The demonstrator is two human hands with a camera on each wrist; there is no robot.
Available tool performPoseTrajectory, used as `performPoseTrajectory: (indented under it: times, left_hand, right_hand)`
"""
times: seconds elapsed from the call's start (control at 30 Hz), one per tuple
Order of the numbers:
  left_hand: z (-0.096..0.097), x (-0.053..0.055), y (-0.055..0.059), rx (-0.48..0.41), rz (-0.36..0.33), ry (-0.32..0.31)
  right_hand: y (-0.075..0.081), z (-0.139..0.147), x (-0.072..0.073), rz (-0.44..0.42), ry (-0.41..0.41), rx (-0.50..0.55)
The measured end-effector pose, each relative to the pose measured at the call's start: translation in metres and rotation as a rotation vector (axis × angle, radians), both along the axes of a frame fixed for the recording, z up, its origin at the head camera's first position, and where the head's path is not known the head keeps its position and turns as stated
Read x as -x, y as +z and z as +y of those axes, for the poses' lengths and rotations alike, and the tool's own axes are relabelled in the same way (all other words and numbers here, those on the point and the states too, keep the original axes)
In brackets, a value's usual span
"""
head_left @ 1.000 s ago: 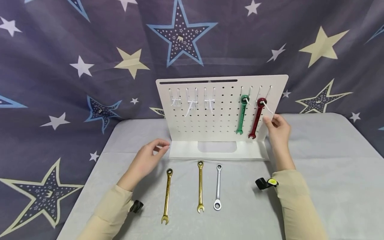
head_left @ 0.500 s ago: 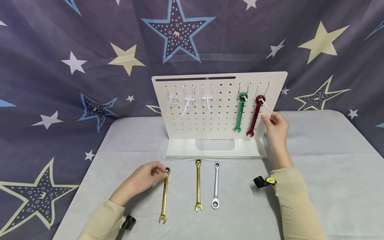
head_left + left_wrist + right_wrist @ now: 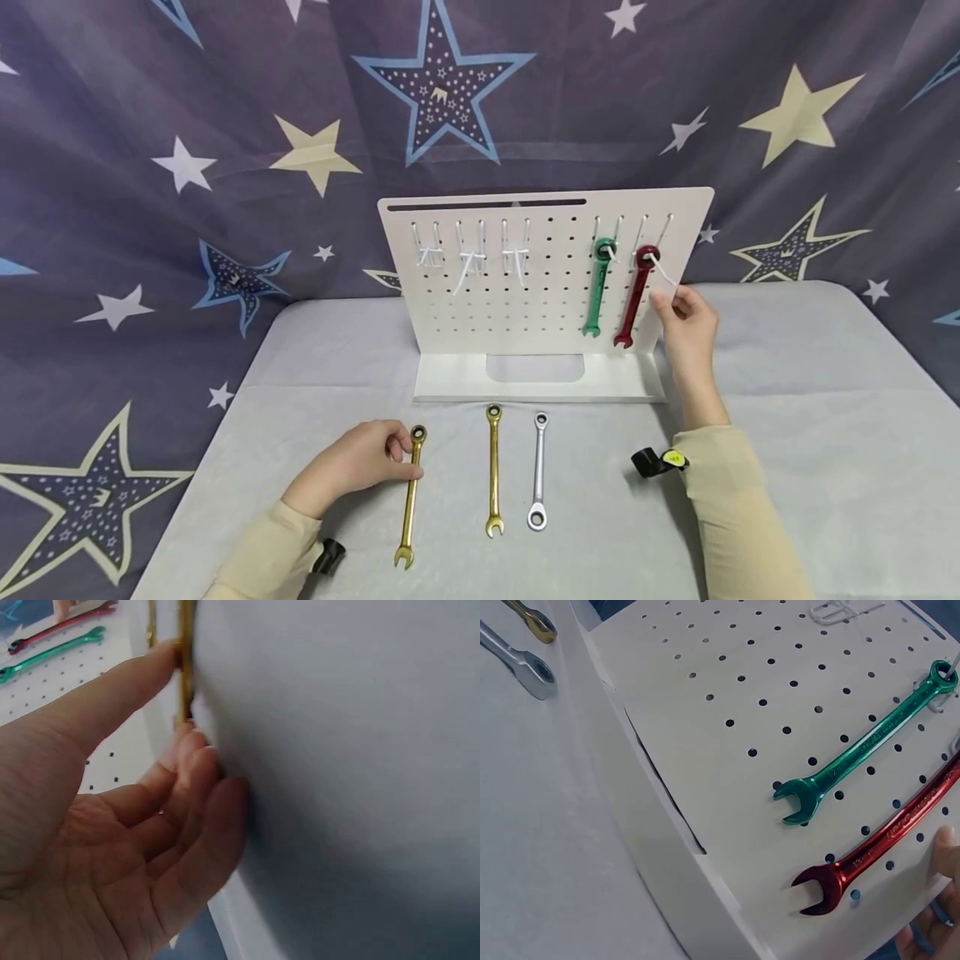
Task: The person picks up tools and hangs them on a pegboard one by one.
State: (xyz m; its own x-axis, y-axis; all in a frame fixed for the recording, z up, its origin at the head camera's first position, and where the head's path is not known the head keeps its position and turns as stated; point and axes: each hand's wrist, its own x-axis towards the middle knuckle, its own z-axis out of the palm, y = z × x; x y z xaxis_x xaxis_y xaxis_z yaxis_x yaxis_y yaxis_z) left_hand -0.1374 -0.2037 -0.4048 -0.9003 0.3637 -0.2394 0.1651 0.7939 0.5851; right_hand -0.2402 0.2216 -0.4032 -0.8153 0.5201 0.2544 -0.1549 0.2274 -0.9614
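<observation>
My left hand point(image 3: 360, 460) is at the leftmost gold ratcheting wrench point(image 3: 410, 517), which lies on the table. The thumb crosses its shaft, and the curled fingers are at its ring end; the left wrist view shows this gold wrench point(image 3: 186, 682) against the thumb tip. My right hand point(image 3: 688, 333) grips the right edge of a white pegboard point(image 3: 517, 312), thumb in front and fingers behind. A green wrench point(image 3: 862, 754) and a red wrench point(image 3: 885, 844) hang on the board's hooks beside that thumb.
A second gold wrench point(image 3: 494, 471) and a silver double-ring wrench point(image 3: 539, 471) lie in front of the board's base point(image 3: 450, 381). Bare white hooks point(image 3: 471, 257) project from the board's left half. A star-patterned curtain point(image 3: 225, 125) hangs behind the table.
My left hand has come down from beside the board's base to the leftmost gold wrench, its thumb now across the shaft. My right hand stays on the board's edge.
</observation>
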Motion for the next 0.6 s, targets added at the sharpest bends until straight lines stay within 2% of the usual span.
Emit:
performPoseTrajectory:
  times: [0.13,0.33,0.43,0.6]
  left_hand:
    - [0.004,-0.003,0.003,0.033,-0.002,0.008]
    - [0.011,-0.007,0.003,0.101,0.029,0.097]
    - [0.013,-0.006,0.003,0.092,0.028,0.13]
    - [0.012,0.001,0.002,0.058,-0.008,0.141]
  right_hand:
    - [0.001,-0.001,-0.001,-0.004,0.005,-0.007]
    - [0.001,-0.003,-0.004,-0.018,0.004,-0.012]
    - [0.002,-0.003,-0.004,-0.026,0.004,-0.022]
    - [0.005,-0.002,-0.005,-0.044,0.007,-0.042]
